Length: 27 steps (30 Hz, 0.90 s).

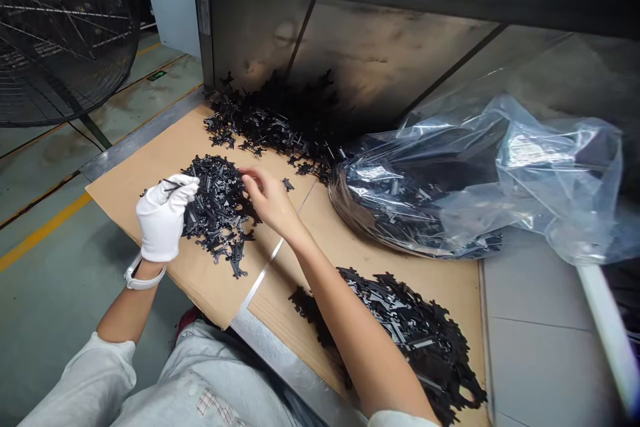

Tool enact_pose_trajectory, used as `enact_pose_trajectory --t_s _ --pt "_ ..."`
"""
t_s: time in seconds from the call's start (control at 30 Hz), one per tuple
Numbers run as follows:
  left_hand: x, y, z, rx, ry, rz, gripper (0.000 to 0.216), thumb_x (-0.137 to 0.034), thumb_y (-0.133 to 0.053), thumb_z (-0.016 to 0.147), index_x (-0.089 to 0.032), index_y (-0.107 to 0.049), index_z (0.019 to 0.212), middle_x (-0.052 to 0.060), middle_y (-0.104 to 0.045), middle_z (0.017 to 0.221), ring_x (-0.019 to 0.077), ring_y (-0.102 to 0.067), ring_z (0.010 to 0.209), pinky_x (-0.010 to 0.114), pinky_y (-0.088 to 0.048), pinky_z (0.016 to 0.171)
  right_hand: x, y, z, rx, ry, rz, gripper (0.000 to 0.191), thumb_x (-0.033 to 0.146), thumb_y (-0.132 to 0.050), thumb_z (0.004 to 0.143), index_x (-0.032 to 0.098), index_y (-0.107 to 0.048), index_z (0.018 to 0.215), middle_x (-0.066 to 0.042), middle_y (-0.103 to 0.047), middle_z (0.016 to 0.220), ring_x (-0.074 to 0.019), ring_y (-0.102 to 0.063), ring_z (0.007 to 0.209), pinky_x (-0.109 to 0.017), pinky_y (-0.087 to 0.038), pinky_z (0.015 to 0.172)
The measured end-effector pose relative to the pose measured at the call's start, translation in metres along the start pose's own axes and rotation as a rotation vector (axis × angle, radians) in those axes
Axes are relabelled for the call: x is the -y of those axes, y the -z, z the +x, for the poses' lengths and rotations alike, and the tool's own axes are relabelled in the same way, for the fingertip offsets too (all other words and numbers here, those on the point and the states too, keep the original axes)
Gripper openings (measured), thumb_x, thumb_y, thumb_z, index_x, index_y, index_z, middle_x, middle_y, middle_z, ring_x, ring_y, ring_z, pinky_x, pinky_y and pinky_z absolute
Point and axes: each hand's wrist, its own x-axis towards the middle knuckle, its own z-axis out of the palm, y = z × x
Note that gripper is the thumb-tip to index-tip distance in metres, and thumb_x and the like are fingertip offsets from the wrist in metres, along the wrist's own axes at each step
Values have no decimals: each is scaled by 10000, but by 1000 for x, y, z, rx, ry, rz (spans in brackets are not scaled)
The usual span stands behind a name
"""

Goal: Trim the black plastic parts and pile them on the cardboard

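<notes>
My left hand (163, 217), in a white glove, is closed around a small black part (175, 184) with thin arms, just left of a heap of similar black parts (215, 197). My bare right hand (270, 199) reaches to the right edge of that heap. Its thumb and index finger come close together at the parts; whatever lies between the fingertips is too small or hidden to make out. One loose black piece (288, 184) lies on the cardboard beyond the right hand.
Brown cardboard (165, 140) covers the metal-edged table. A darker heap (270, 113) of black parts lies against the back panel, another pile (410, 327) under my right forearm. A clear plastic bag (465, 180) of parts sits at right. A large fan (65, 33) stands at left.
</notes>
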Motion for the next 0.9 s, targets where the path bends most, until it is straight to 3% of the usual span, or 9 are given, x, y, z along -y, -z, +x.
enact_pose_trajectory --t_s 0.1,0.2,0.3,0.4,0.5,0.57,0.63,0.8,0.9 --pt "-1 -3 -5 -45 19 39 55 -191 -672 763 -178 -709 724 -8 -735 748 98 -650 615 202 -511 605 26 4 -20 69 113 -7 234 322 -497 927 176 -592 1082 -56 -634 947 -160 -567 800 -319 -460 764" --pt "0 -3 -12 -59 -86 180 76 -224 -670 793 -186 -731 769 8 -741 781 131 -675 717 252 -536 715 40 0 -32 161 190 -94 160 239 -563 899 152 -609 1025 -36 -611 837 -152 -547 737 -312 -463 734" --pt "1 1 -16 -55 -188 332 113 -267 -666 815 -190 -748 823 33 -749 819 167 -678 790 316 -537 791 40 -6 -35 105 227 -137 75 168 -555 886 158 -617 927 -61 -591 906 -166 -541 802 -318 -463 755" --pt "-2 5 -15 30 -217 433 115 -270 -673 809 -197 -759 830 37 -752 819 175 -670 792 329 -530 802 37 -5 -34 93 355 -222 166 100 -447 899 165 -598 917 -90 -575 964 -191 -524 867 -331 -451 774" --pt "-9 9 -12 182 -115 360 112 -240 -656 803 -196 -751 763 18 -743 769 144 -650 669 270 -532 662 37 3 -29 187 487 -283 330 -51 -321 790 172 -564 815 -78 -580 883 -186 -511 825 -315 -424 721" --pt "-14 10 -10 250 -15 251 113 -220 -649 787 -189 -734 718 6 -730 730 122 -626 601 235 -518 588 37 8 -24 215 502 -233 336 -73 -306 724 183 -523 726 -52 -568 808 -169 -511 770 -296 -409 682" --pt "-16 9 -8 238 58 172 92 -210 -654 761 -185 -722 706 1 -721 712 114 -617 594 219 -516 586 36 10 -21 234 468 -160 319 -46 -311 754 184 -531 746 -40 -567 794 -160 -527 759 -293 -423 696" --pt "-13 3 -3 109 133 160 67 -204 -650 701 -170 -708 703 5 -712 712 110 -604 592 219 -515 609 31 2 -23 288 453 -139 253 122 -410 891 144 -598 1060 -102 -615 1041 -206 -527 973 -366 -428 894" --pt "-10 2 1 99 185 157 62 -201 -655 680 -167 -704 699 -1 -698 697 96 -570 566 205 -494 583 27 -5 -20 266 420 -126 162 136 -494 877 149 -642 942 -80 -647 959 -201 -527 912 -359 -419 870"
